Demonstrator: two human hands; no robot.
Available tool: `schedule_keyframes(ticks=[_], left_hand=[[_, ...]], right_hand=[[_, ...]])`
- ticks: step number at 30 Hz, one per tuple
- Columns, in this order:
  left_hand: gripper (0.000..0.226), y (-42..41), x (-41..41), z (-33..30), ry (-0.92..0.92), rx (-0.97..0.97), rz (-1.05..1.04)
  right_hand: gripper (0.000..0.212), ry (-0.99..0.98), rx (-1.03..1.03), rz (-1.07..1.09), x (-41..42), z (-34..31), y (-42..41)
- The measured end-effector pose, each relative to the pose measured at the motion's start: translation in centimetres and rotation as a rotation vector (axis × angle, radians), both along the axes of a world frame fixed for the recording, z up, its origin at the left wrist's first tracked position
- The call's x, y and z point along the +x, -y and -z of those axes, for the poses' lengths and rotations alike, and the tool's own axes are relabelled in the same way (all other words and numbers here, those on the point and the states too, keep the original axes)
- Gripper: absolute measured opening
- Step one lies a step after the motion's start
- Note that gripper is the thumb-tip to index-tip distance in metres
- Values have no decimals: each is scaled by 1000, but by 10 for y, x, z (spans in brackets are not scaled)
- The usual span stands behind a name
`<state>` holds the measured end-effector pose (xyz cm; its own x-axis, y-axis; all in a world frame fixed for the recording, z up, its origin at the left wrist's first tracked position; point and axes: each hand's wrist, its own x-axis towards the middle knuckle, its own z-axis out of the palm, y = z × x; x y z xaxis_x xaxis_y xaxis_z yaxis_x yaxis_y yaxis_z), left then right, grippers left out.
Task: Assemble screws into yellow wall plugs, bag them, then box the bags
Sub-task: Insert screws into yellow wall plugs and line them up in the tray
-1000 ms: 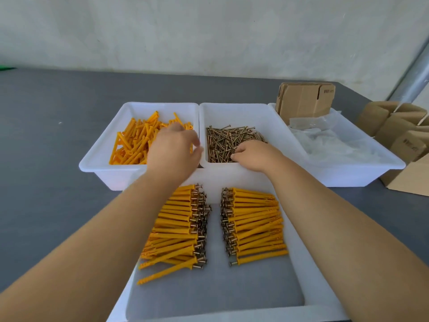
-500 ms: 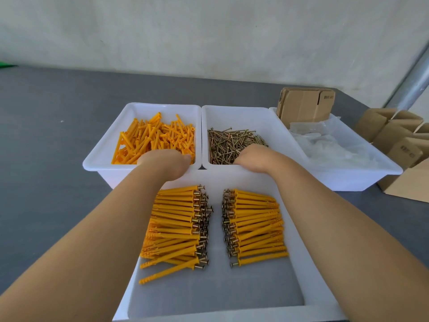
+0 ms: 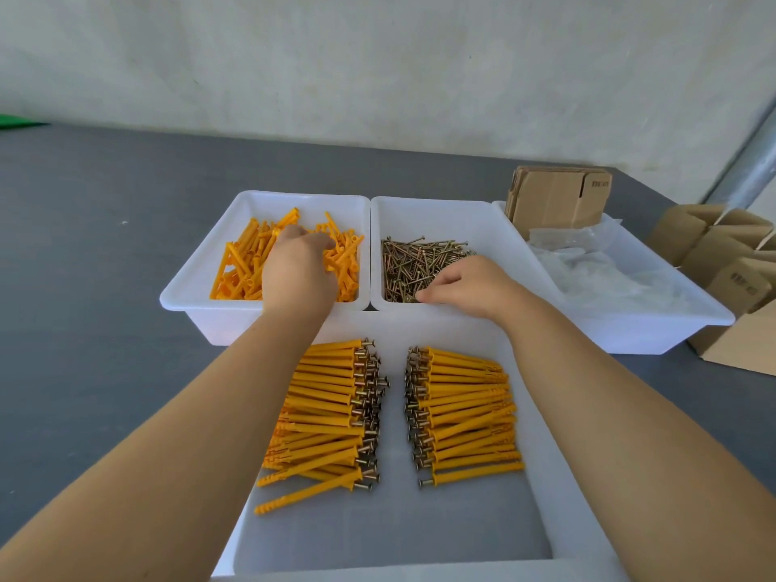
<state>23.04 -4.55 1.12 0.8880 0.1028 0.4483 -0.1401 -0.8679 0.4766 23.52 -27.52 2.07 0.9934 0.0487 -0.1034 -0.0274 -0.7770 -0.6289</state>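
Now both arms outstretched, left hand (image 3: 299, 268) fingers buried among plugs (image 3: 243, 266), right hand (image 3: 466, 283) fingers pinching screws (image 3: 413, 262).

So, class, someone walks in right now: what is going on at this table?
A person is putting screws into yellow wall plugs. The left hand reaches into the tray of loose plugs; the right hand picks at the screws in the next tray. Two rows of finished plugs lie in the near tray. Clear bags and cardboard boxes wait on the right, so bagging has not begun.
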Motion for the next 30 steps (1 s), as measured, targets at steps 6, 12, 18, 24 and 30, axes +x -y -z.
schedule_keyframes(ticks=[6, 12, 18, 24, 30], left_hand=[[23, 6, -5, -2, 79, -102, 77], [19, 16, -15, -8, 174, -50, 274], [19, 27, -29, -12, 224, -98, 467], [17, 29, -40, -25, 201, -659, 492], [21, 36, -48, -22, -182, -972, 633]], right_hand=[[14, 159, 150, 74, -5, 2, 6], [4, 459, 340, 177, -8, 6, 7], [16, 670, 623, 313, -13, -5, -2], [19, 597, 668, 265, -16, -9, -11], [24, 400, 568, 60, -22, -8, -21]])
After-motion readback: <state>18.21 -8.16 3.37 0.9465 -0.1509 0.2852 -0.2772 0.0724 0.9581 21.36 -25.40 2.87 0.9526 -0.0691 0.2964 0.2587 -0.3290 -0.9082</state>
